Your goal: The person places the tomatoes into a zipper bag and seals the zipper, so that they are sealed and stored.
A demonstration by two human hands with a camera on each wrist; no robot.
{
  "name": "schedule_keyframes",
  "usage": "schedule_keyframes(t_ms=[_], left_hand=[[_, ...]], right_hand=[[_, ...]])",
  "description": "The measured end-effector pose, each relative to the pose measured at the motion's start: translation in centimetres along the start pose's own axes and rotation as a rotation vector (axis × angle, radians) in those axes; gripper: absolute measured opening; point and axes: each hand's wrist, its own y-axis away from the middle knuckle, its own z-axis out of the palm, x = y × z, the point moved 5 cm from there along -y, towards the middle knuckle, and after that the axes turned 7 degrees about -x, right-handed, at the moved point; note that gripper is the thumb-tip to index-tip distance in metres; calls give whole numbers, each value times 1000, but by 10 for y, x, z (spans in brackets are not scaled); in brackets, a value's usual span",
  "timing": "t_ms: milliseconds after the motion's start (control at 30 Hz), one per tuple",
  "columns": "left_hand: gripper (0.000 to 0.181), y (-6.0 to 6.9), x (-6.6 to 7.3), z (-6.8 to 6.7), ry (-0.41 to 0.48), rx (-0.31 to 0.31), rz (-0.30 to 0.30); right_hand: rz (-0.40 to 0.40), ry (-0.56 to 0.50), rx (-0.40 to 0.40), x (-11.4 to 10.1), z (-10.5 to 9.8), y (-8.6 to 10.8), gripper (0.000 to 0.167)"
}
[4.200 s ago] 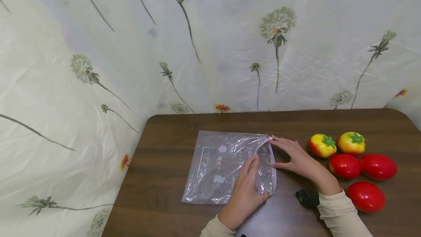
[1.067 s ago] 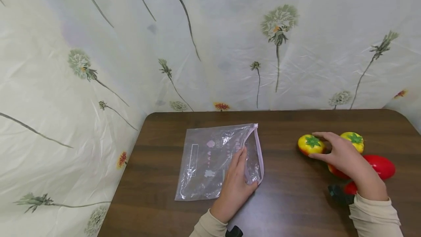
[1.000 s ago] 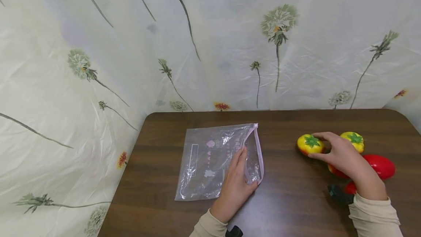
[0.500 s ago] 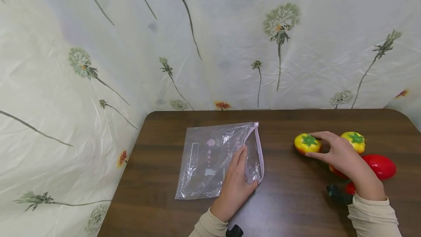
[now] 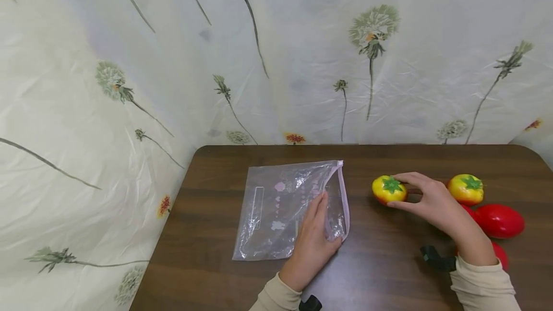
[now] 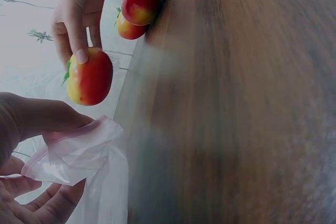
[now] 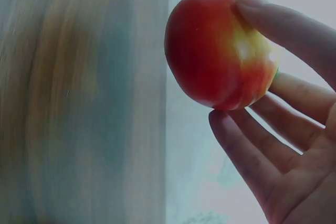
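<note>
**Fingers (image 5: 408, 177) hold the fruit (image 5: 390, 190); bag (image 5: 285, 210) toward nine**

Seen from the head view, the fruit sits at the tips of the right hand (image 5: 436, 203), about nine o'clock from its palm, the grip parted only as wide as the fruit. It is near round, so no long axis stands out, and it seems clear of the table (image 5: 371, 265).

What likely matters most is the gap: the bag's lip (image 5: 343, 193) lies near the fruit, between eight and nine o'clock, not touching it and facing three. The left hand (image 5: 313, 248), at eight o'clock, grips that lip, which stands parted. Of the two hands, the right is nearer the fruit.

Beyond, from three to four o'clock, lie a second yellow one (image 5: 466, 189) and red ones (image 5: 500, 221).
</note>
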Motion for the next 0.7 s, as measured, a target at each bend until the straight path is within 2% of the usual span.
schedule_keyframes(t_ms=[167, 367, 700], left_hand=[[109, 0, 0, 0, -3, -15, -10], [109, 0, 0, 1, -4, -18, -10], [108, 1, 1, 3, -15, -46, -13]], right_hand=[[-84, -10, 43, -17, 8, -6, 59], [-192, -62, 58, -39, 18, -15, 60], [-245, -97, -40, -63, 35, -31, 61]])
